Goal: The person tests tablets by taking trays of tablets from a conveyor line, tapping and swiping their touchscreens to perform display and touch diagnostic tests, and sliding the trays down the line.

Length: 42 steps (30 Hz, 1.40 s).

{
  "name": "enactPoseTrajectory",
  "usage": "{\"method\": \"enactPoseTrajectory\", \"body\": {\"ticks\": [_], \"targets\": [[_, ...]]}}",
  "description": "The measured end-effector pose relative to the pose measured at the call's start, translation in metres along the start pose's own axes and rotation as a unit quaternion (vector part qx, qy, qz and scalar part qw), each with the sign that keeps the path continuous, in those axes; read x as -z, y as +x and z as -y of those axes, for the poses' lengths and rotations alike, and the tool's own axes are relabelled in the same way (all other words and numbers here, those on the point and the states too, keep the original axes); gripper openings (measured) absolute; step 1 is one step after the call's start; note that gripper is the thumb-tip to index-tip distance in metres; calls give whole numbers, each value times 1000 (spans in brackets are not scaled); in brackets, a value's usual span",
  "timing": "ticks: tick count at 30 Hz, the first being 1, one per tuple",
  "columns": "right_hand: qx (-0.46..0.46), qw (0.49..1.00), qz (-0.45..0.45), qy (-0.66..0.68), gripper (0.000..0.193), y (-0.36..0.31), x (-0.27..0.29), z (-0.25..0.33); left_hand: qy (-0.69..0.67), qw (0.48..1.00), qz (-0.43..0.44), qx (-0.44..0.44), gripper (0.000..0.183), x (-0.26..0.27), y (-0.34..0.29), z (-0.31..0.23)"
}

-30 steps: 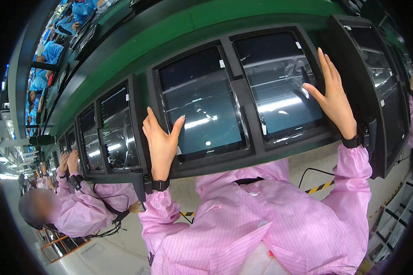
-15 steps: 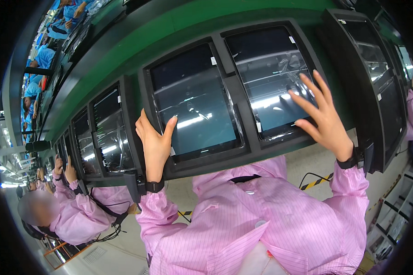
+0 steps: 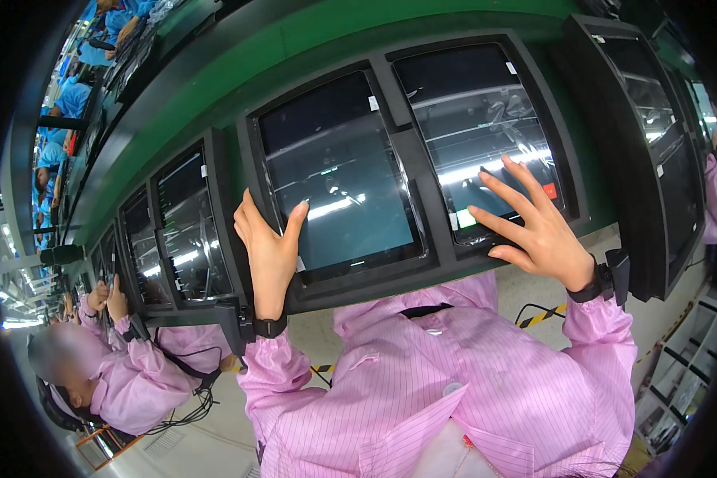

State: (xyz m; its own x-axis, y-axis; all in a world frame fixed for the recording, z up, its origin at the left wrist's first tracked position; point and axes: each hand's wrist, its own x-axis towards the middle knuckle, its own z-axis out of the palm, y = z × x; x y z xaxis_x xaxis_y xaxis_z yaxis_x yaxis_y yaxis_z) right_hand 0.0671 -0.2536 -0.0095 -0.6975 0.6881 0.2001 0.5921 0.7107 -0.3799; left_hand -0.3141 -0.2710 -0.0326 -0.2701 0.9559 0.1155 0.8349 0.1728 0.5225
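A black foam tray (image 3: 415, 163) holds two tablets side by side, each with clear film over its screen. My left hand (image 3: 269, 253) rests on the tray's left rim, thumb spread over the edge of the left tablet (image 3: 334, 159) and fingers on the rim's outer side. Over the lower part of the right tablet (image 3: 462, 111) is my right hand (image 3: 540, 239), fingers spread; its index fingertip is by a green patch on the lit screen. A red patch shows near the screen's right edge. Whether that fingertip touches the glass I cannot tell.
The tray lies on a green work surface (image 3: 311, 49). Another tray (image 3: 219, 191) with tablets stands to the left, and a raised black tray (image 3: 649, 215) to the right. A co-worker in pink (image 3: 147, 378) sits at the left; people in blue work across the line.
My right hand has moved left and toward me over the right tablet. Green and red patches have appeared low on its screen. My left hand has stayed in place.
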Motion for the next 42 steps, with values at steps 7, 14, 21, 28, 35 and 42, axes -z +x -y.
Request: {"method": "enactPoseTrajectory", "body": {"ticks": [7,14,21,28,35,42], "targets": [[3,999,27,-25,55,0,0,3,3,1000,-14,-1,83,-3,-1,2],[-59,998,-4,-34,50,-4,8,-1,-127,987,54,82,76,16,-14,16],[-162,978,-122,-41,47,-7,14,-27,-146,980,133,36,85,36,-45,14],[-291,935,-202,18,51,-10,12,-61,-173,975,130,48,76,36,-46,21],[-387,887,-211,138,56,-6,14,-76,-228,967,93,66,53,30,-47,30],[-461,831,-195,242,58,2,25,-95,-242,968,21,56,52,26,-45,20]]}}
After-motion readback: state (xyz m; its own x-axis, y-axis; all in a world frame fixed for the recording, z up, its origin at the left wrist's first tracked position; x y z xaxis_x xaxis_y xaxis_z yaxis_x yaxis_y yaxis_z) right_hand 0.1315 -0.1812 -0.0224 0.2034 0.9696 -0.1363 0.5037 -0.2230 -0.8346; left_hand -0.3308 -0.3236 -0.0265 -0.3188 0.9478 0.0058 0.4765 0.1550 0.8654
